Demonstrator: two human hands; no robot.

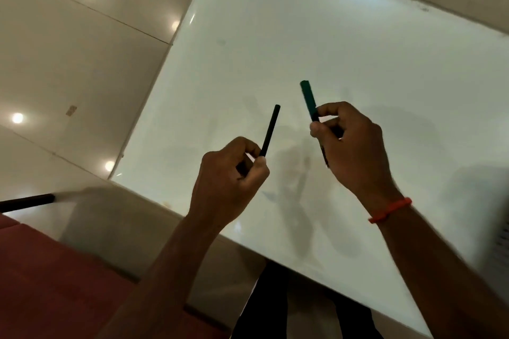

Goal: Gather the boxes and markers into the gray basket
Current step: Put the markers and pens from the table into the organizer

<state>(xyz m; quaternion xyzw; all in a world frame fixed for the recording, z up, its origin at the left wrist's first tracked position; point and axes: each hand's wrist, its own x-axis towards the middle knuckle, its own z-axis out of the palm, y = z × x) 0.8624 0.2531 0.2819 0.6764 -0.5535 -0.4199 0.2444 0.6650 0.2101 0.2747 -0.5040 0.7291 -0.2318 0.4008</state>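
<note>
Black marker (271, 129) half-hidden in left hand (223, 173), green marker (308, 99) in right hand (355, 146)

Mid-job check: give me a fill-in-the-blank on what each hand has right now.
1. The left hand pinches a slim marker whose colour is ____.
2. The right hand grips a capped marker whose cap is ____.
3. The orange band sits on the ____ wrist.
4. Together the hands hold ____ markers.

Missing words: black; green; right; two.
</note>
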